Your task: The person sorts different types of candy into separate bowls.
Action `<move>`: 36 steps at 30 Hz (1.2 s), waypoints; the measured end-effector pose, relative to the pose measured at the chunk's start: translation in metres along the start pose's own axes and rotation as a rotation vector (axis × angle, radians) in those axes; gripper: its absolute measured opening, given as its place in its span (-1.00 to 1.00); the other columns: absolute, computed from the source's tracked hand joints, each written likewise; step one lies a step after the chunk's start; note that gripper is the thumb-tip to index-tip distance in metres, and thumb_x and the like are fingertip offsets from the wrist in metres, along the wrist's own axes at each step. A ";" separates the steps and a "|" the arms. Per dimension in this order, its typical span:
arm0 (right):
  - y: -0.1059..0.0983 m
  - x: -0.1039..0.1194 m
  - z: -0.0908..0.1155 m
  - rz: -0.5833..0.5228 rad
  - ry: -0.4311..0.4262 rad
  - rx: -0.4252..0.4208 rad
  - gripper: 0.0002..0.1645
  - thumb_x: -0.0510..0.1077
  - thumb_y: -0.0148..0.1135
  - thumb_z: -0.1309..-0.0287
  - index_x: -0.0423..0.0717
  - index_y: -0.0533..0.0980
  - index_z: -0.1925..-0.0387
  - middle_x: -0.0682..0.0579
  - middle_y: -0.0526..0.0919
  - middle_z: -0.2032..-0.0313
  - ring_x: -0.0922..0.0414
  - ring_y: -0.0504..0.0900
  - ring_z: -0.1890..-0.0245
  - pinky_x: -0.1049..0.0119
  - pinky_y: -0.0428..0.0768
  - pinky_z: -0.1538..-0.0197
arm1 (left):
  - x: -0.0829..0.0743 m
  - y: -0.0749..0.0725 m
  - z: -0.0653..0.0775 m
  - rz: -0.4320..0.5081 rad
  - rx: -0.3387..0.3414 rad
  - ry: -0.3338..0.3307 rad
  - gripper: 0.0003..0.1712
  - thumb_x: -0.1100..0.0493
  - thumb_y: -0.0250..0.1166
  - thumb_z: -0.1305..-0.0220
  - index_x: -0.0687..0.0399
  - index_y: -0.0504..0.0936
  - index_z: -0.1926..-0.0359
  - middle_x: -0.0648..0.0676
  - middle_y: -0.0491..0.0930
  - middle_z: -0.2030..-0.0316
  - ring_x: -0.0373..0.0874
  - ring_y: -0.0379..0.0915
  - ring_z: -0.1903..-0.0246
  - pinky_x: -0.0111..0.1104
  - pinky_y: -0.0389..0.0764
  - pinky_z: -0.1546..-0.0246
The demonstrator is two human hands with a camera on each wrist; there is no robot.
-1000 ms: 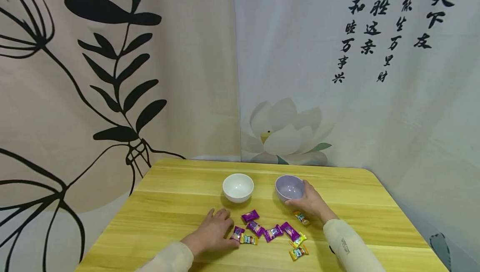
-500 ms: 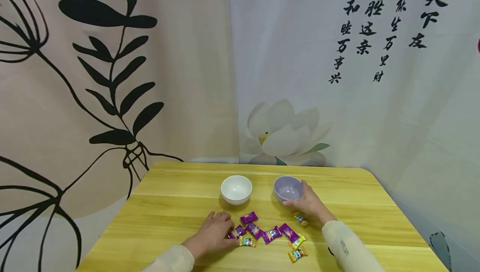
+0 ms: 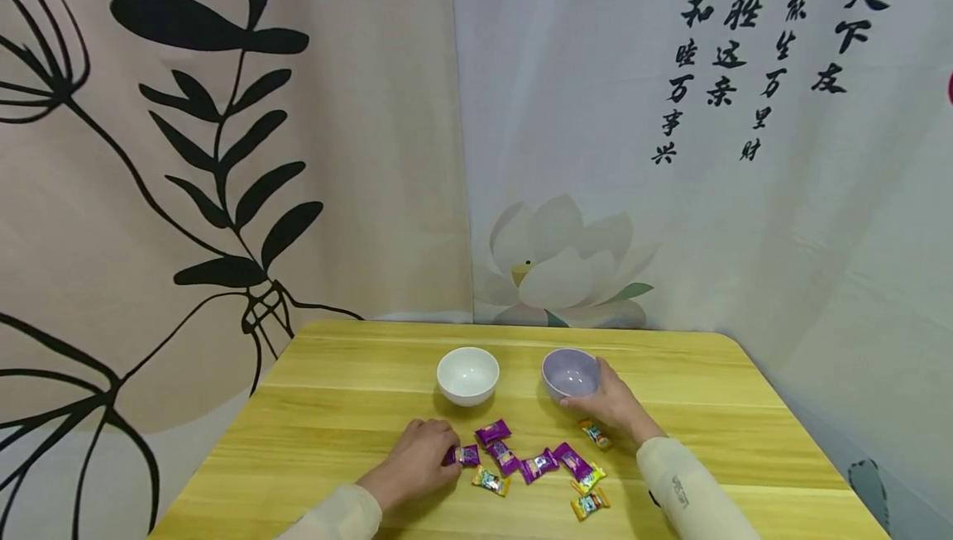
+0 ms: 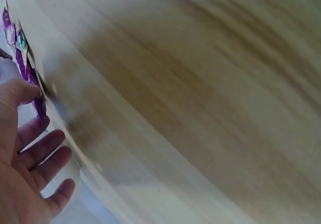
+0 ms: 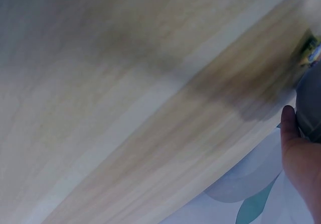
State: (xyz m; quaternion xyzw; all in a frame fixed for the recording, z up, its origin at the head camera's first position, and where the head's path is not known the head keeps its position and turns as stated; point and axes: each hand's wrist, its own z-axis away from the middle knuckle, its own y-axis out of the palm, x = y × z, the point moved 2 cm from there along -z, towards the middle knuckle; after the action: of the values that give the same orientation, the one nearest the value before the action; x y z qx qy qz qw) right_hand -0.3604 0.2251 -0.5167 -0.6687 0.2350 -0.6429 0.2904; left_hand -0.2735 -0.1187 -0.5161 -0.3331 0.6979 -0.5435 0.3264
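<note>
My left hand (image 3: 423,459) pinches a purple-wrapped candy (image 3: 468,456) between thumb and index finger at the left of the candy group. In the left wrist view this candy (image 4: 39,108) sits between those fingertips, the other fingers spread apart. My right hand (image 3: 614,403) grips the lavender bowl (image 3: 570,373) by its right side, thumb along the near wall and fingers at the right rim. Seen from the right wrist, the bowl (image 5: 310,103) is cut off by the frame edge. Left of it stands a white bowl (image 3: 467,376), upright.
Several purple candies (image 3: 539,465) lie loose before the bowls. Yellow-orange candies lie among them: one (image 3: 490,481) beside the left hand, one (image 3: 591,504) nearer the front, one (image 3: 595,434) under the right wrist. The wooden table (image 3: 357,391) ends at a printed cloth backdrop (image 3: 387,151).
My left fingers have closed on the purple candy, which has turned and shifted slightly left, apart from the yellow one beside it. The right hand stays on the lavender bowl.
</note>
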 end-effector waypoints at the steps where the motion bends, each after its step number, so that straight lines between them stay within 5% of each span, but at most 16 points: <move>1: 0.000 0.000 0.000 -0.004 0.004 -0.001 0.54 0.36 0.52 0.15 -0.38 -0.17 -0.49 -0.46 0.13 -0.38 -0.41 0.25 -0.31 -0.30 0.25 -0.29 | 0.001 0.000 0.000 0.002 -0.009 -0.004 -0.76 -0.04 0.39 -0.07 -0.05 0.69 0.27 -0.14 0.53 0.35 -0.16 0.49 0.26 -0.13 0.46 0.06; 10: 0.001 -0.001 -0.001 -0.024 0.014 -0.005 0.53 0.34 0.53 0.15 -0.36 -0.17 -0.50 -0.45 0.14 -0.38 -0.39 0.25 -0.31 -0.30 0.23 -0.30 | -0.001 -0.013 -0.008 0.104 -0.061 -0.038 -0.82 -0.01 0.41 -0.07 -0.09 0.67 0.32 -0.20 0.56 0.39 -0.31 0.40 0.40 -0.30 0.38 0.27; 16: 0.000 0.000 0.000 -0.023 0.013 -0.002 0.52 0.32 0.54 0.14 -0.35 -0.17 -0.50 -0.45 0.15 -0.38 -0.38 0.27 -0.30 -0.29 0.24 -0.30 | -0.008 -0.019 -0.025 0.173 -0.114 -0.056 -0.82 -0.03 0.41 -0.08 -0.11 0.66 0.32 -0.20 0.57 0.40 -0.31 0.42 0.39 -0.22 0.45 0.24; 24: -0.001 0.001 0.002 -0.037 0.024 -0.003 0.52 0.32 0.55 0.16 -0.33 -0.17 -0.50 -0.44 0.16 -0.38 -0.38 0.27 -0.30 -0.29 0.25 -0.29 | -0.032 -0.026 -0.057 0.275 -0.156 -0.099 -0.80 -0.03 0.35 -0.05 -0.05 0.67 0.34 -0.14 0.56 0.37 -0.23 0.47 0.35 -0.25 0.55 0.26; 36: 0.001 0.004 0.003 -0.080 0.006 -0.020 0.47 0.27 0.57 0.14 -0.31 -0.12 -0.50 -0.37 0.29 -0.32 -0.28 0.39 -0.22 -0.25 0.32 -0.27 | -0.062 -0.032 -0.126 0.359 -0.190 -0.186 -0.80 -0.01 0.32 -0.13 -0.03 0.69 0.29 -0.11 0.62 0.29 -0.21 0.50 0.29 -0.28 0.55 0.20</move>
State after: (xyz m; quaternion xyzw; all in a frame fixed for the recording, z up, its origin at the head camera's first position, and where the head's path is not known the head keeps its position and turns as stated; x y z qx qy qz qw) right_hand -0.3567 0.2219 -0.5142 -0.6784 0.2152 -0.6538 0.2570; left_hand -0.3379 -0.0057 -0.4543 -0.2815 0.7609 -0.3755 0.4481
